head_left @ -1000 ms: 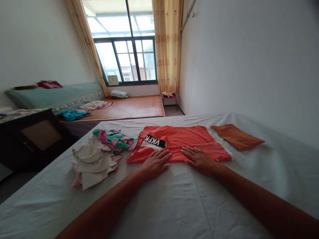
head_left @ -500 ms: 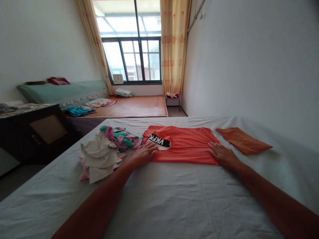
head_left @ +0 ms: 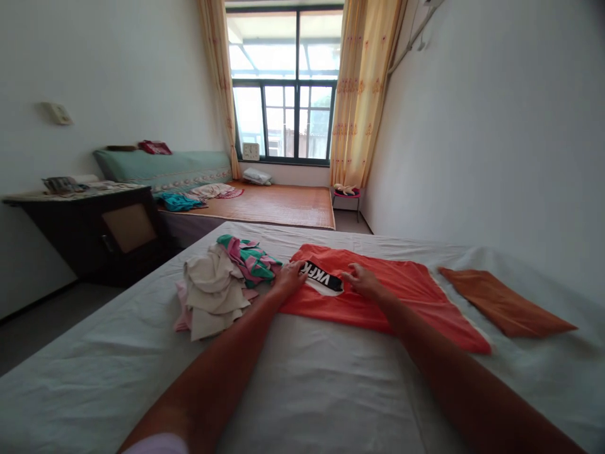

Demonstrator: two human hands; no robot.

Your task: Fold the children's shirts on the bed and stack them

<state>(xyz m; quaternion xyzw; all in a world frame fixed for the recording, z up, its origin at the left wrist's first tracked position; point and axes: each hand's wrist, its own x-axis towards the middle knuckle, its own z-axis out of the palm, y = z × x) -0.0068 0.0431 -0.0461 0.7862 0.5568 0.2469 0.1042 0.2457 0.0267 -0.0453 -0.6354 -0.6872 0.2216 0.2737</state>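
An orange-red T-shirt [head_left: 406, 293] with a black-and-white "VKFK" print lies folded into a long flat shape on the white bed sheet [head_left: 331, 391]. My left hand [head_left: 289, 279] rests on its left end beside the print, fingers on the cloth and holding nothing I can see. At the print's right edge is my right hand [head_left: 363, 279], its fingers apart and slightly bent, touching or just over the fabric. To the left of my left hand sits a heap of loose clothes: a beige garment [head_left: 212, 287] and a green-and-pink garment [head_left: 250, 260].
A folded brown-orange cloth [head_left: 508, 302] lies to the right of the shirt. Beyond the bed is a second bed with a woven mat [head_left: 283, 203]. A dark cabinet [head_left: 94, 233] stands at the left, and a white wall [head_left: 496, 126] rises on the right.
My right hand has moved left from the shirt's right end to beside the print. The shirt's right part now spreads wider and nearer to me. The view has turned left.
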